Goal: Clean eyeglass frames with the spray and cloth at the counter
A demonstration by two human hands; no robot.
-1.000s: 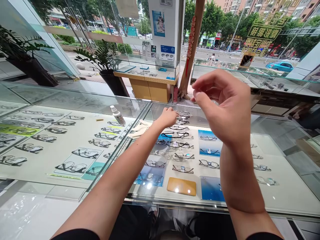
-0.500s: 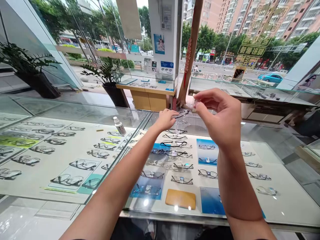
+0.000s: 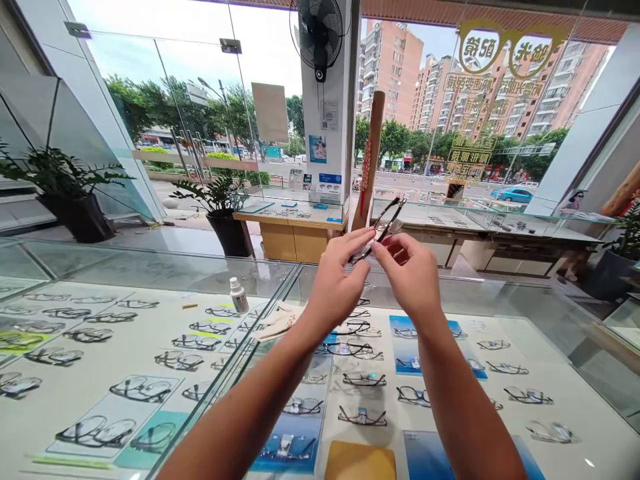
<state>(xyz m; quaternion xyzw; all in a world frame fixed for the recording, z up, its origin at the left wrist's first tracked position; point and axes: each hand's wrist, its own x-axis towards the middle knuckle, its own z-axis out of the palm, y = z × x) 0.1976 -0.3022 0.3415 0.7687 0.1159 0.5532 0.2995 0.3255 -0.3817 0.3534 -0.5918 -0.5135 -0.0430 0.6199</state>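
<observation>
A pair of dark-framed eyeglasses [image 3: 389, 215] is held up above the glass counter, its temple arms pointing up and away. My left hand [image 3: 341, 277] grips the frame from the left, fingers stretched along it and thumb below. On the other side, my right hand [image 3: 414, 275] is closed in a pinch against the lens area, its thumb tip at the frame. Something pale and clear shows near the right fingertips, too small to name. Both hands hide much of the front of the glasses. Under the glass below lie rows of spectacles [image 3: 363, 416].
A white bottle [image 3: 239, 296] stands on the counter to the left, beside a pale cloth [image 3: 278, 321]. A tan case [image 3: 360, 461] lies near the front. A wooden post [image 3: 369, 160], a potted plant [image 3: 226, 223] and a low cabinet [image 3: 295, 240] stand beyond.
My left hand has raised the eyeglasses from near the counter's far side. My right hand has come left and down to meet them. The view has tilted up.
</observation>
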